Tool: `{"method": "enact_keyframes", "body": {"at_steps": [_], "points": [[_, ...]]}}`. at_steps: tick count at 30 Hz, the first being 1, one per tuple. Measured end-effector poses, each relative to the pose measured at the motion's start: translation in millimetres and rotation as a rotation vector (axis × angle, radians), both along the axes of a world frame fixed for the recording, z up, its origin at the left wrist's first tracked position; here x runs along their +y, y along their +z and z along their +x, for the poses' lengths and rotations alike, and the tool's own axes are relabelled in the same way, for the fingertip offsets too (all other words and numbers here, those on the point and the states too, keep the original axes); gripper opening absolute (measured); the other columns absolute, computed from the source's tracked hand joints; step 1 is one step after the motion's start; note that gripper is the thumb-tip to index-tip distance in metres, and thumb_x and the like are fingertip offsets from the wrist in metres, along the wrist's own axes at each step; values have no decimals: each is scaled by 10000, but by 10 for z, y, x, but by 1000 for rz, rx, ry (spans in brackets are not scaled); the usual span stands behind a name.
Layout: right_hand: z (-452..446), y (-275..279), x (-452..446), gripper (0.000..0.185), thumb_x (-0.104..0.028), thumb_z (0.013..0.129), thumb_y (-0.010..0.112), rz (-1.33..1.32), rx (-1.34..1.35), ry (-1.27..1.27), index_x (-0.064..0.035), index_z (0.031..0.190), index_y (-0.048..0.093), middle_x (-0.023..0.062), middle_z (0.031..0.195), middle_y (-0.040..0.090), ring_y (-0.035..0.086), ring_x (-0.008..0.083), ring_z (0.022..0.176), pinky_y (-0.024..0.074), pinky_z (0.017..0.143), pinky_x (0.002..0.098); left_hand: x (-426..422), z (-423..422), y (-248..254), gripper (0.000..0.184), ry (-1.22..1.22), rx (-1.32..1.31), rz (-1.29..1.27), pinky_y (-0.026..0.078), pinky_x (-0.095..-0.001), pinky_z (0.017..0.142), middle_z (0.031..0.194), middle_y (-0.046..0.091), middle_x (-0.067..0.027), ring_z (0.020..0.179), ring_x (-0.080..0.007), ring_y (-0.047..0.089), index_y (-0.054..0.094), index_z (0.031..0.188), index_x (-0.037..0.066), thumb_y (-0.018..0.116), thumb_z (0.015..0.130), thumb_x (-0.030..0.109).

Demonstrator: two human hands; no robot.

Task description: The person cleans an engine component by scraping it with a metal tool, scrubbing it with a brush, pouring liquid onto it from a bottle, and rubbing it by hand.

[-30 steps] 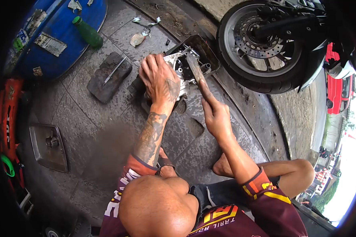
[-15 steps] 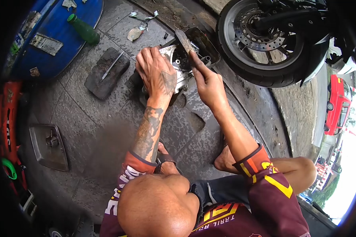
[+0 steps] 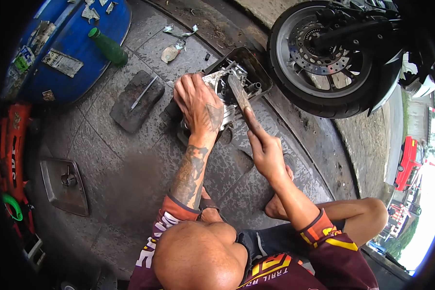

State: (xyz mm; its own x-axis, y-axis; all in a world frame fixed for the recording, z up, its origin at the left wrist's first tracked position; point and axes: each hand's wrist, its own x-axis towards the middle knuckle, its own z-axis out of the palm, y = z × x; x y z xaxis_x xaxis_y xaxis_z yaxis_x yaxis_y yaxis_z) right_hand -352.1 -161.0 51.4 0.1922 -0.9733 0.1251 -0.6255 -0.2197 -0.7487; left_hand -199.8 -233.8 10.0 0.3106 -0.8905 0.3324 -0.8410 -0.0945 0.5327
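Observation:
My left hand (image 3: pixel 198 104) grips a silvery metal engine casing (image 3: pixel 225 118) from above, its fingers curled over the left side and partly hidden. In my right hand (image 3: pixel 267 152) is a worn, flat wooden stick (image 3: pixel 246 106), held near its lower end. The stick slants up and left, its broad far end over the casing's dark opening; whether it touches the metal I cannot tell. Just beyond the casing sits a dark rectangular tray (image 3: pixel 263 77) with metal parts in it.
A motorcycle wheel (image 3: pixel 281 79) stands at upper right. On the left are a blue drum (image 3: pixel 96 79) with a green bottle (image 3: pixel 107 47), a dark block (image 3: pixel 125 113) with a thin metal rod (image 3: pixel 142 95) on it, and a metal tray (image 3: pixel 53 195). Paper scraps (image 3: pixel 170 53) lie beyond.
My right hand and the wooden stick have moved down and slightly right, the stick's far end now lower over the casing. My left hand keeps its hold. The whole view has shifted slightly.

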Motion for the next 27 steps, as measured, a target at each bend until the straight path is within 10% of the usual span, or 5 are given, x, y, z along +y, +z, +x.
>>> {"method": "enact_keyframes", "body": {"at_steps": [6, 10, 16, 22, 27], "points": [[148, -129, -695, 506, -67, 960, 572, 55, 38, -57, -177, 1449, 504, 283, 1090, 635, 706, 345, 976, 517, 792, 337, 11, 38, 23, 240, -15, 48, 26, 382, -479, 1018, 1126, 533, -150, 1166, -328, 482, 571, 1109, 5, 572, 898, 122], [8, -111, -62, 568, -6, 941, 537, -34, 39, -59, -193, 1475, 491, 196, 1356, 565, 600, 391, 1130, 509, 939, 393, -3, 18, -38, 248, -2, 34, -28, 379, -479, 1026, 1118, 532, -147, 1158, -329, 486, 569, 1110, 3, 580, 894, 125], [229, -97, -715, 496, -52, 941, 573, 91, 13, -114, -145, 1427, 530, 302, 1040, 625, 603, 448, 996, 516, 796, 447, 5, 46, 7, 240, -22, 72, -2, 381, -482, 1032, 1115, 534, -150, 1163, -325, 483, 579, 1110, -2, 573, 906, 124], [-35, -120, 126, 542, -18, 943, 539, -39, 20, -86, -196, 1454, 520, 241, 1317, 570, 582, 405, 1146, 515, 927, 399, 25, 14, -16, 247, 14, 27, 2, 358, -476, 1052, 1129, 539, -146, 1170, -322, 475, 580, 1115, -3, 583, 907, 131], [205, 64, -559, 512, -34, 963, 538, 366, 105, -129, -143, 1462, 504, 184, 1347, 602, 574, 312, 1248, 470, 984, 317, 4, 49, -6, 231, -14, 43, -6, 354, -487, 1049, 1136, 540, -149, 1171, -325, 475, 582, 1092, 9, 595, 898, 133]]}}
